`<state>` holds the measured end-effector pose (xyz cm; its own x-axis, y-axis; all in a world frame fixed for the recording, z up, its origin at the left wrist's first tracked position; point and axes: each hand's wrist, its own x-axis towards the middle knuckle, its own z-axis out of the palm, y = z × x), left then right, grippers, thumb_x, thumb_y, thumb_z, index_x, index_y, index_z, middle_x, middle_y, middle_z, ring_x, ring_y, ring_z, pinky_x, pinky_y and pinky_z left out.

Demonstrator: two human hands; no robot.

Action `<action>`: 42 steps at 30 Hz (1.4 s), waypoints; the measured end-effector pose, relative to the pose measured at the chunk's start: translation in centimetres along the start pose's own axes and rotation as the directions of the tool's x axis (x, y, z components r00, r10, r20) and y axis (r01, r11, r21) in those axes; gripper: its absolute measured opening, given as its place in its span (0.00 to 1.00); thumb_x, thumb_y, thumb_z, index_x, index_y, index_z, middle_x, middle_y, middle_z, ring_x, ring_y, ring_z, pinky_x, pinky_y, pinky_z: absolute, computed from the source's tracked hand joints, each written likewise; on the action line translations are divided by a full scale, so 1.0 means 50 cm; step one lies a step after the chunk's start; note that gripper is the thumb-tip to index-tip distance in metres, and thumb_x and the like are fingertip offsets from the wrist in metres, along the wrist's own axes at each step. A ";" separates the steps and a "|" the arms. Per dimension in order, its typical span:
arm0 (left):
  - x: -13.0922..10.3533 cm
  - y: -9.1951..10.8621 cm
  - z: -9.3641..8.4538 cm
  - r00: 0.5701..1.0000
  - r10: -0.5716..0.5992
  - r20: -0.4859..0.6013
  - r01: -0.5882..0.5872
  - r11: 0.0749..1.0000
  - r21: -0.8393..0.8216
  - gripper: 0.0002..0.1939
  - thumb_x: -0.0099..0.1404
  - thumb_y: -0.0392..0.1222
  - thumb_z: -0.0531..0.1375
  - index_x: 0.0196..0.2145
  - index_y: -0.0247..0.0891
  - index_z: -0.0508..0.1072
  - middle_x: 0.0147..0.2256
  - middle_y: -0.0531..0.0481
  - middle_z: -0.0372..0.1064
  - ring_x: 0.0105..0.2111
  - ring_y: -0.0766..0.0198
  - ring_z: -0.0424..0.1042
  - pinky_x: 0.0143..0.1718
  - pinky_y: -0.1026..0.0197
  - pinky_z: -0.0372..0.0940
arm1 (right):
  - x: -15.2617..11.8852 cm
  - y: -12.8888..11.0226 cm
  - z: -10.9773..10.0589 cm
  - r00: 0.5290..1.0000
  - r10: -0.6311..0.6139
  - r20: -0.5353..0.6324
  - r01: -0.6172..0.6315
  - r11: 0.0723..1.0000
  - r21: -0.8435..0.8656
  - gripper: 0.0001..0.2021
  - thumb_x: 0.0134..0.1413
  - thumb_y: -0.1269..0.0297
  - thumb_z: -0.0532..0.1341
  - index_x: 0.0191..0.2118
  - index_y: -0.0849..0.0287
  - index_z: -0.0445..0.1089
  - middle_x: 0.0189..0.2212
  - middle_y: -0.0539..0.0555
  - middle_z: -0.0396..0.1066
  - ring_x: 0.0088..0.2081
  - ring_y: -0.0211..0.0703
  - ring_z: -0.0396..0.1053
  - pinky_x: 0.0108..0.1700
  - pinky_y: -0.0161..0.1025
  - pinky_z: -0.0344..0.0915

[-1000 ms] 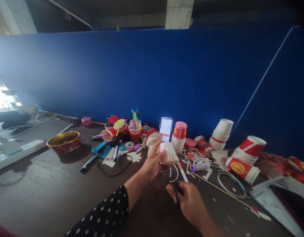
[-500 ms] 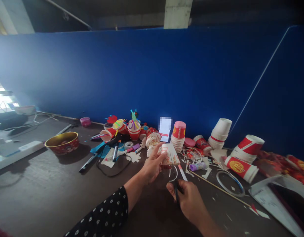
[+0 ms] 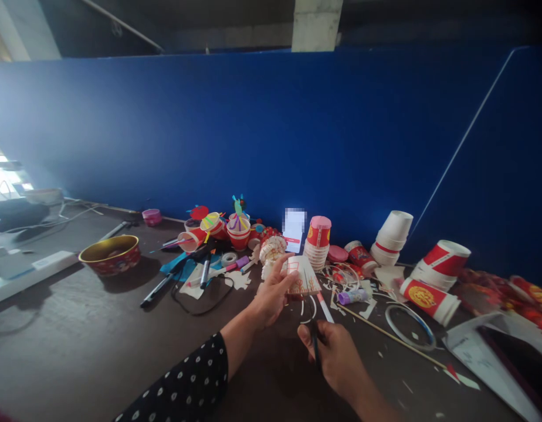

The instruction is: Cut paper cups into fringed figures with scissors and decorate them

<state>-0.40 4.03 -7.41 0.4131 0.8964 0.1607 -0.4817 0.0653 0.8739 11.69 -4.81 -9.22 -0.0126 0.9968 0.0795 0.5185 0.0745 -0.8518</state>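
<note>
Near the middle of the table, my left hand point(image 3: 271, 294) grips a white paper piece point(image 3: 304, 274) with red and orange print. Several cuts run into the paper, splitting it into strips. My right hand point(image 3: 335, 354) is closed round the dark handles of scissors point(image 3: 315, 340), just below and right of the paper. The scissor blades point up at the paper's lower edge; whether they touch it is too small to tell. A white-and-pink marker point(image 3: 325, 308) lies beside the paper.
Behind the paper a phone point(image 3: 294, 231) stands upright beside stacked cups point(image 3: 318, 243). A gold-rimmed bowl point(image 3: 110, 256) is at left. More cups point(image 3: 392, 237), a wooden stick point(image 3: 392, 335), a wire ring point(image 3: 410, 326) and paper scraps lie at right. A blue partition point(image 3: 271, 135) rises behind.
</note>
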 end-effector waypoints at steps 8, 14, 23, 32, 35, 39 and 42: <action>0.000 0.001 -0.002 1.000 -0.009 0.016 0.009 1.000 -0.007 0.32 0.56 0.46 0.58 0.55 0.50 0.48 0.35 0.51 0.67 0.28 0.65 0.70 0.23 0.67 0.62 | 0.001 -0.002 0.002 1.000 0.013 0.012 -0.013 1.000 0.018 0.23 0.49 0.45 0.51 0.16 0.59 0.54 0.13 0.45 0.49 0.17 0.32 0.48 0.19 0.32 0.44; 0.001 0.004 -0.002 1.000 -0.003 0.009 0.003 1.000 -0.013 0.32 0.56 0.45 0.58 0.56 0.49 0.48 0.35 0.51 0.67 0.29 0.65 0.71 0.23 0.67 0.63 | 0.001 0.005 0.002 0.999 0.038 0.009 -0.038 0.999 0.023 0.24 0.49 0.44 0.51 0.16 0.59 0.54 0.12 0.45 0.51 0.16 0.31 0.49 0.19 0.32 0.44; 0.000 0.005 -0.002 1.000 -0.004 0.003 0.004 1.000 -0.007 0.29 0.57 0.44 0.57 0.54 0.49 0.50 0.36 0.50 0.68 0.29 0.65 0.71 0.22 0.68 0.62 | 0.001 0.002 0.000 0.999 0.041 0.009 -0.041 0.998 0.039 0.24 0.48 0.44 0.52 0.15 0.59 0.55 0.12 0.46 0.53 0.16 0.32 0.51 0.19 0.32 0.46; -0.003 0.014 0.007 1.000 -0.020 -0.018 0.020 1.000 0.007 0.30 0.55 0.45 0.59 0.54 0.48 0.51 0.34 0.51 0.67 0.27 0.66 0.70 0.22 0.68 0.63 | 0.001 -0.005 -0.001 0.999 0.029 -0.016 -0.028 0.999 0.036 0.24 0.47 0.45 0.54 0.15 0.61 0.59 0.11 0.46 0.56 0.17 0.32 0.52 0.18 0.31 0.48; -0.003 0.010 0.007 1.000 -0.028 -0.006 0.028 0.999 0.025 0.29 0.55 0.44 0.59 0.53 0.47 0.53 0.33 0.52 0.66 0.28 0.66 0.70 0.24 0.66 0.64 | 0.001 -0.006 0.000 0.999 0.030 -0.025 -0.029 0.998 0.056 0.24 0.48 0.45 0.54 0.16 0.62 0.61 0.11 0.47 0.57 0.16 0.32 0.53 0.18 0.30 0.49; -0.001 0.002 0.004 0.999 -0.039 0.018 0.038 0.998 0.054 0.28 0.55 0.45 0.59 0.52 0.47 0.55 0.31 0.53 0.65 0.28 0.67 0.68 0.25 0.66 0.63 | 0.001 -0.007 -0.001 0.999 0.027 -0.042 -0.026 0.999 0.037 0.24 0.48 0.45 0.53 0.15 0.61 0.61 0.11 0.47 0.58 0.16 0.33 0.54 0.19 0.31 0.50; -0.001 -0.003 0.002 0.999 -0.034 0.041 0.031 0.997 0.071 0.28 0.55 0.45 0.59 0.52 0.47 0.55 0.30 0.53 0.65 0.26 0.68 0.68 0.25 0.66 0.63 | 0.002 -0.005 -0.003 0.998 0.018 -0.057 -0.017 1.000 0.003 0.24 0.47 0.45 0.53 0.14 0.61 0.60 0.10 0.48 0.59 0.16 0.33 0.55 0.18 0.31 0.50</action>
<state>-0.29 3.94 -7.51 0.4607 0.8749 0.1492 -0.4123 0.0621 0.9089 11.69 -4.72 -8.90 0.0448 0.9946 0.0936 0.5157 0.0572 -0.8549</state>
